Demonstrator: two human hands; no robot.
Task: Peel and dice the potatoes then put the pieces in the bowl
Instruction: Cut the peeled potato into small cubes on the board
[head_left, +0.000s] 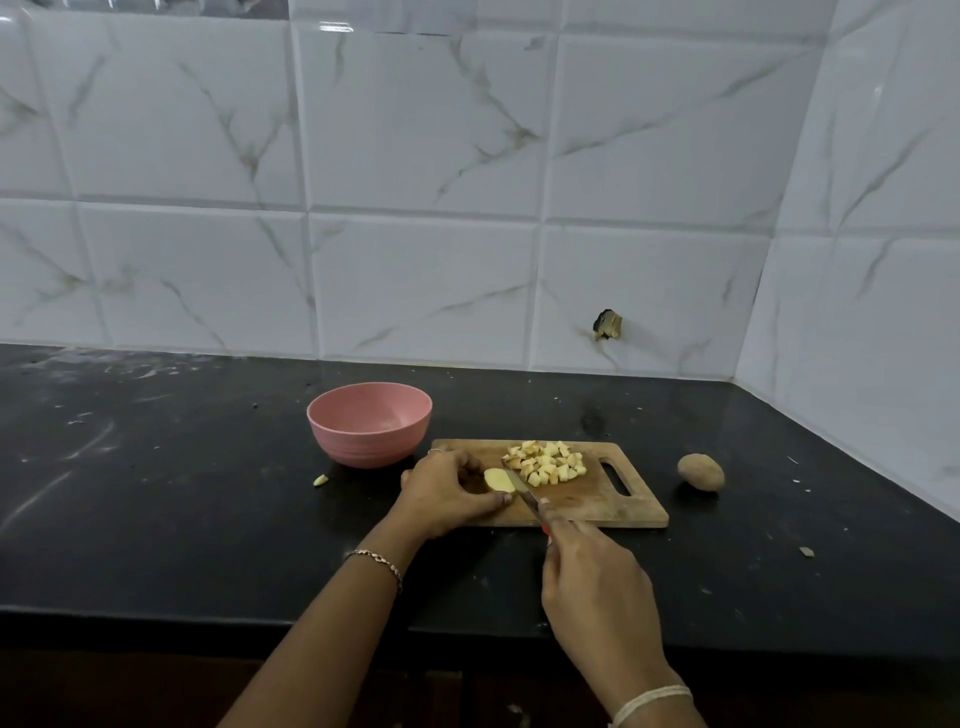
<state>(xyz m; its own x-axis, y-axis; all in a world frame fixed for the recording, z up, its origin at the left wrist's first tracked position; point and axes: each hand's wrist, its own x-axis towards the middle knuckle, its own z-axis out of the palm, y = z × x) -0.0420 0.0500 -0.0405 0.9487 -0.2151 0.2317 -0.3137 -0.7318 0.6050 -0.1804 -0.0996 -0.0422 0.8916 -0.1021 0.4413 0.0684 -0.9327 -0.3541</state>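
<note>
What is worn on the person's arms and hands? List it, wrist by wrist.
Both forearms are bare, no sleeves in view, no gloves. The left hand has a thin metal chain bracelet at its wrist. The right hand has a pale cream thread band wound round its wrist in several strands.

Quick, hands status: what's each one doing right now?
Left hand: gripping the peeled potato piece on the cutting board.
Right hand: gripping the knife, blade against the potato piece.
</note>
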